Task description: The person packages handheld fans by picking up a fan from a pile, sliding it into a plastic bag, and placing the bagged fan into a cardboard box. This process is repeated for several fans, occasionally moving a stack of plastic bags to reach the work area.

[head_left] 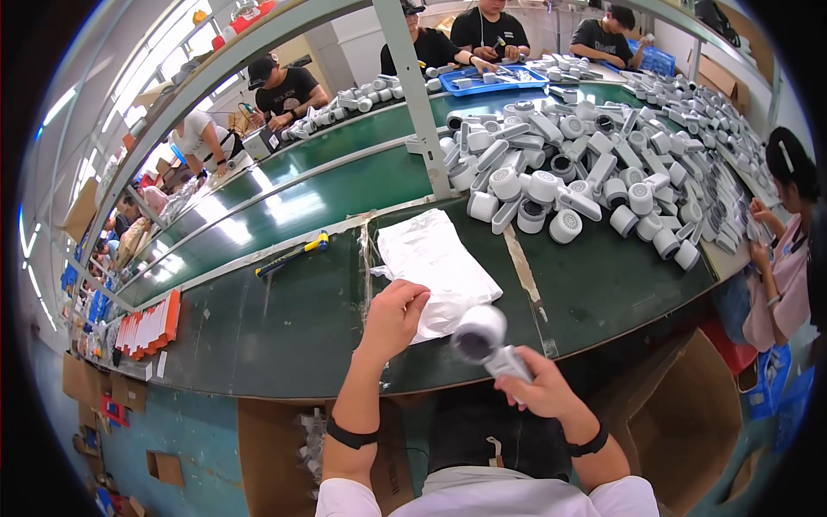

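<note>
The right hand (541, 389) is gripping the handle of a white hair dryer (485, 340), fingers closed around it, holding it just above the near edge of the green worktop (284, 332) with the dark round opening of the barrel facing the camera. The left hand (394, 317) is resting on the near edge of a stack of white plastic bags (435, 263), fingers curled down and pinching the top bag. The stack is lying flat on the worktop just left of the hair dryer, touching neither the pile nor the tool. A large pile of white hair dryers (586, 181) is lying further back and to the right, well apart from both hands. A screwdriver with a yellow and blue handle (293, 254) is lying on the worktop to the left of the bags. A row of orange and white boxes (153, 326) is standing at the far left edge. A person in a pink top (780, 267) is working at the right end of the worktop, and other people are sitting across the line.
</note>
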Available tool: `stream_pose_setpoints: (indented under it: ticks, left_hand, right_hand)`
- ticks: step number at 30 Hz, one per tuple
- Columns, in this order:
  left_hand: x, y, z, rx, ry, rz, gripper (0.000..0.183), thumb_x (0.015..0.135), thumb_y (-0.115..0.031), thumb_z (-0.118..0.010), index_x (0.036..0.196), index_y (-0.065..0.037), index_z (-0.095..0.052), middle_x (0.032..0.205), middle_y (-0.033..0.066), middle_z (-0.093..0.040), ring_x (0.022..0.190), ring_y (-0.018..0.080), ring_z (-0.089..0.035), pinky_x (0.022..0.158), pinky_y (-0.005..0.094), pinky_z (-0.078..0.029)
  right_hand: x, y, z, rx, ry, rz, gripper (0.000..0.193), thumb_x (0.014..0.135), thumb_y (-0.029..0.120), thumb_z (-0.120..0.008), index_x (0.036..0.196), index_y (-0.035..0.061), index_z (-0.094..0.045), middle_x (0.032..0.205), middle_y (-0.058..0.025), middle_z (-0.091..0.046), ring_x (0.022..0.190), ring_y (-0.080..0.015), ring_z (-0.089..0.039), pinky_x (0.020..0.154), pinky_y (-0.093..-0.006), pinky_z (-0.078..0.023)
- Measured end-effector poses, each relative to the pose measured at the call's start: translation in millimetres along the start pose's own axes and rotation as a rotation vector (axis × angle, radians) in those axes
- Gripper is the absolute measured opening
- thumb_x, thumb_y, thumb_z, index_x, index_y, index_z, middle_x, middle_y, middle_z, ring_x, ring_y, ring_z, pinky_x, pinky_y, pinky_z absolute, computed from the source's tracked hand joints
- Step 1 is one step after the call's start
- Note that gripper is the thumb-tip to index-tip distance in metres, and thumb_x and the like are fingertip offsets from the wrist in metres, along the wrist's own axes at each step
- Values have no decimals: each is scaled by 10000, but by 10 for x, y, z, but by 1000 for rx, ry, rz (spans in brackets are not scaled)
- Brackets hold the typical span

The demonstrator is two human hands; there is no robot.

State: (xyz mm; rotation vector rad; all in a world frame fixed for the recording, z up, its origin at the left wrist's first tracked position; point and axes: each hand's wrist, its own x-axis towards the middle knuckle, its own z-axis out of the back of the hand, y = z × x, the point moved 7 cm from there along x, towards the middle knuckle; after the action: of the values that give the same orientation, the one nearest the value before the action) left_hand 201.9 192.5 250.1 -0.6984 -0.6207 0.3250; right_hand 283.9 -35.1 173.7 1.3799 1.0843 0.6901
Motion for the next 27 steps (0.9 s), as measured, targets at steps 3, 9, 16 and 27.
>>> stream_pose_setpoints:
  ticks: [3, 9, 16, 27]
  left_hand:
    - [3, -47, -5, 21, 19, -24, 109, 893, -75, -652, 957, 4, -691, 842, 96, -631, 670, 176, -567, 614, 280, -452]
    - [6, -26, 52, 15, 53, 9, 116, 884, -62, -653, 967, 8, -696, 826, 96, -627, 688, 186, -581, 636, 283, -462]
    - [-38, 68, 97, -58, 108, 64, 105, 893, -70, -634, 951, 9, -672, 858, 134, -639, 753, 275, -617, 693, 323, -483]
    - [-46, -184, 59, 14, -62, -44, 90, 909, -79, -621, 926, 4, -652, 862, 129, -619, 759, 279, -601, 672, 333, -472]
  right_hand:
    - [118, 114, -170, -352, 87, 217, 543, 874, 155, -685, 1354, 64, -447, 814, -26, -643, 591, -111, -584, 521, -271, -470]
    - [446, 194, -170, -469, 43, 82, 874, 859, 206, -686, 1539, 104, -147, 797, -86, -642, 563, -141, -590, 561, -299, -497]
    - [605, 380, -111, -621, 61, 41, 691, 876, 315, -622, 1504, 315, -336, 904, -162, -630, 772, -278, -603, 738, -349, -491]
    - [510, 393, -191, -733, -62, 30, 720, 852, 332, -654, 1500, 260, -347, 965, -231, -681, 911, -395, -664, 840, -388, -506]
